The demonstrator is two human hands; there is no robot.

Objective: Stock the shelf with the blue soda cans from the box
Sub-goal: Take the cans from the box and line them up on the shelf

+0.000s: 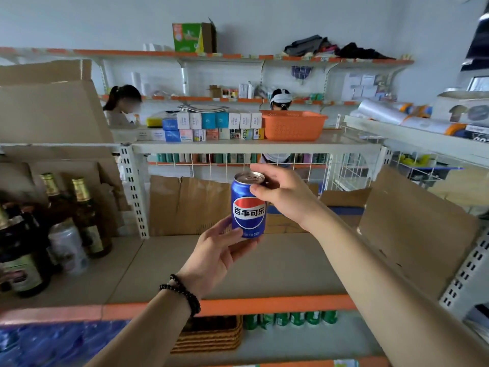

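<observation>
A blue soda can [248, 207] with a red, white and blue logo is held upright in the air above the middle shelf [277, 263]. My left hand [219, 252] cups its bottom, thumb across the lower front. My right hand [285, 196] pinches its top rim from the right. The shelf board under the can is bare beige with an orange front edge [264, 304]. The box is not clearly in view; a blue blurred surface [47, 343] fills the bottom left corner.
Dark glass bottles [82, 215] and a pale can [68, 247] stand at the shelf's left. Cardboard sheets [412, 234] line the back and right side. Green cans [291, 319] and a wicker basket [211, 337] sit below. Two people stand behind the upper shelf with its orange basket [292, 125].
</observation>
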